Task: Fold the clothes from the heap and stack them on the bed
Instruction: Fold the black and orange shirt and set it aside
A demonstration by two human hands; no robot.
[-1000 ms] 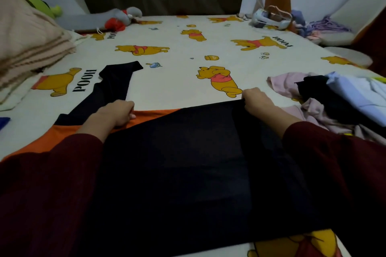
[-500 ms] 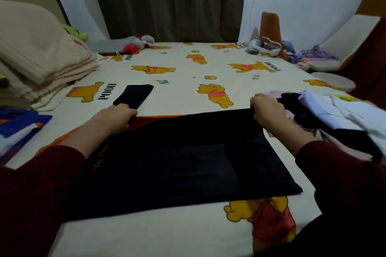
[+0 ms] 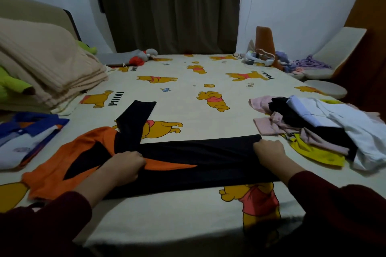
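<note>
Now both grips closed: left hand [image 3: 122, 164], right hand [image 3: 269, 150] clutch black-orange garment [image 3: 200, 160] fold.

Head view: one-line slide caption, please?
Both hands, left and right, grip a black-and-orange garment mid-fold on the bed.

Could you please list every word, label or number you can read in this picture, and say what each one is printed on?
"POOH": on the bed sheet, beside the bear at the left, turned sideways.
"POOH": on the same sheet, by the far right bear, upside down.
A partial print near the red and grey soft toy is too small to read.
</note>
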